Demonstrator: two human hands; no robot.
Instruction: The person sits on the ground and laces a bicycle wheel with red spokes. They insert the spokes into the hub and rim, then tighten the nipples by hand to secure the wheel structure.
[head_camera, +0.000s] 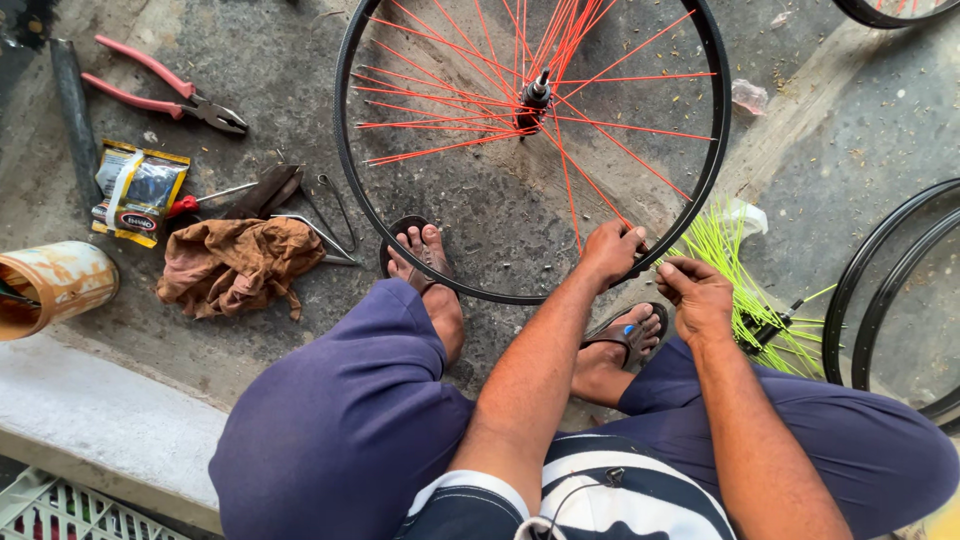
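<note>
Big black bike wheel with orange spokes (530, 140) lying on grey floor (860, 140). Left hand (612, 250) gripping rim at near edge. Right hand (697, 295) just beside, fingers pinching something small, cannot tell what. Green spokes (735, 265) lying near right hand. Rusty tin can (55, 285) well apart at left, contents not clear.

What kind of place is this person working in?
Most likely a small bicycle repair spot on a bare concrete floor. A black wheel rim with red spokes stands between the feet, more rims wait at the right, and pink-handled pliers lie beside a rag.
</note>
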